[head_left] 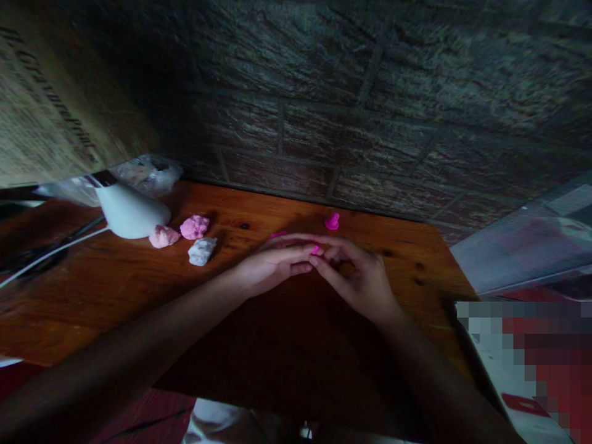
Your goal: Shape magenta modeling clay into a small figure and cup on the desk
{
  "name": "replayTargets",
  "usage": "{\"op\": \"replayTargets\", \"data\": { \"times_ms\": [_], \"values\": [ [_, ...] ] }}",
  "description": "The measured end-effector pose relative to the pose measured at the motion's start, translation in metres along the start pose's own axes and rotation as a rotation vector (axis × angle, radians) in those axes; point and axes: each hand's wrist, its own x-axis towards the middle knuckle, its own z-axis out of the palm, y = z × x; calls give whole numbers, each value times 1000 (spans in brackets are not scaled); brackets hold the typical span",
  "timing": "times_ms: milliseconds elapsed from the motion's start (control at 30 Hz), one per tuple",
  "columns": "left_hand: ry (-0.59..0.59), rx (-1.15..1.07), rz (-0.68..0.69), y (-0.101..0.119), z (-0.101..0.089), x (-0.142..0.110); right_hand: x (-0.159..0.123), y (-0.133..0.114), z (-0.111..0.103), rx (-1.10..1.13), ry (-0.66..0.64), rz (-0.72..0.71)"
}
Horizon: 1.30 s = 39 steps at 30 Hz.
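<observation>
A small bit of bright pink modelling clay (315, 250) sits at the meeting fingertips of both hands, above the wooden table. My left hand (272, 265) comes in from the left, its fingers closed around the bit from that side. From the right, my right hand (363, 277) pinches it between thumb and fingers. Behind them a bright pink clay lump (332, 221) rests on the table, and another pink piece (278, 235) is partly hidden by my left hand. Farther left lie a pink lump (195, 227), a pale pink lump (164, 236) and a white lump (202, 251).
A white lamp base (132, 209) with a printed shade (55, 105) and a white cable stands at the left of the wooden table (240, 206). Crumpled clear plastic (150, 172) lies behind it. A dark stone-patterned wall (305, 123) borders the table's back edge.
</observation>
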Motion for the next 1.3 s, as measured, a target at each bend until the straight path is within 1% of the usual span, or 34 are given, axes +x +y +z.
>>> {"op": "replayTargets", "data": {
  "times_ms": [133,333,433,533,833,933,1067,1300],
  "values": [
    [2,-35,18,-1,-1,1,0,2,1,77,-20,46],
    [14,-42,-9,1,2,-2,4,-2,-2,277,-1,183],
    [33,-36,-15,2,4,-3,6,-2,-2,352,8,210],
    [57,-21,10,1,4,-3,6,-2,0,391,19,225],
    [95,16,37,-1,4,-1,2,-1,2,312,-5,218],
    [104,21,46,-3,3,0,2,0,3,285,-18,184],
    [75,4,28,-5,3,0,1,0,3,230,-19,138],
    [97,44,41,-3,4,-1,0,1,4,149,-18,113]
  ]
}}
